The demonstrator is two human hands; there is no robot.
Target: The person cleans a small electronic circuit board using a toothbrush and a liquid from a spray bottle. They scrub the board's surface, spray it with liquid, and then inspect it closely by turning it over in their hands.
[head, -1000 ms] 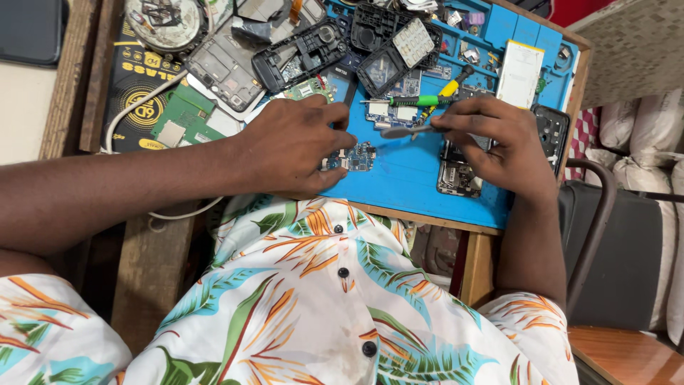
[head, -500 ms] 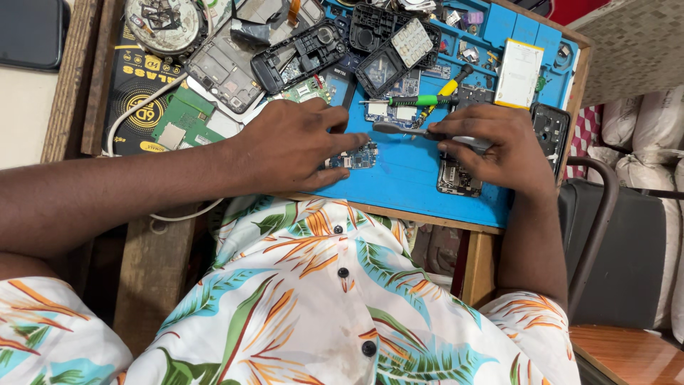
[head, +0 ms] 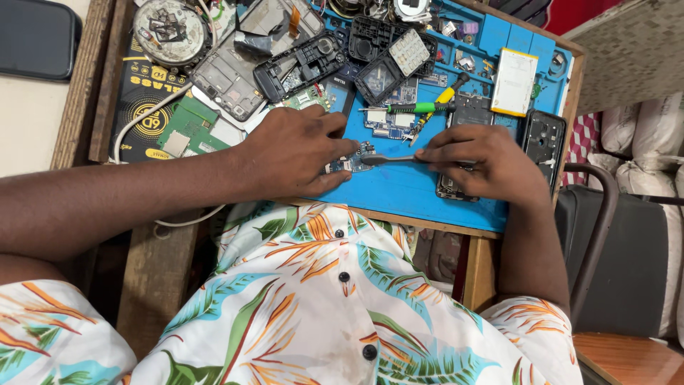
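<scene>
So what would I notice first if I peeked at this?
Two hands in the middle of a bright blue mat: the left hand pins a tiny circuit board, and the right hand pokes it with a thin metal tool. Behind them lies a jumble of opened phone parts.

The person wears a short-sleeved white shirt (head: 335, 306) printed with orange, green and light-blue tropical leaves, closed by small dark buttons (head: 344, 276) down the front. Both forearms are bare, and neither the left hand (head: 299, 153) nor the right hand (head: 491, 167) carries rings or a watch.
</scene>
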